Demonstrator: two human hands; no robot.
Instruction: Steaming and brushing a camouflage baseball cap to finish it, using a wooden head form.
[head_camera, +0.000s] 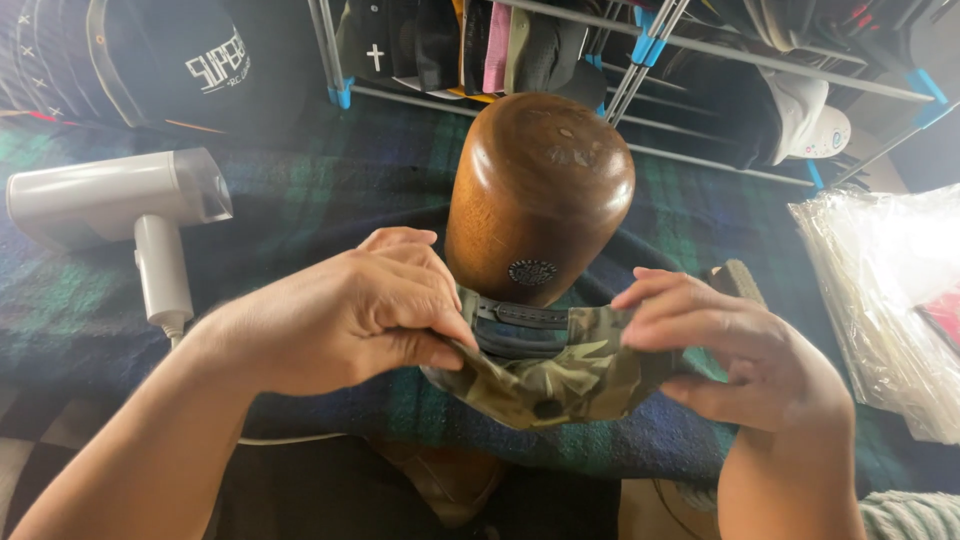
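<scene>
I hold a camouflage cap (560, 375) with both hands, just in front of a rounded brown wooden hat block (540, 190). My left hand (350, 315) pinches the cap's left side near its dark rear strap (525, 315). The cap's right side is gripped by my right hand (725, 345), fingers curled over the fabric. The cap's back opening faces up, toward the block's base.
A white hair dryer (120, 205) lies at the left on the dark plaid blanket (330, 190). A metal rack (640, 60) with several caps stands behind. Clear plastic bags (885, 290) lie at the right. A black cap (190, 60) sits top left.
</scene>
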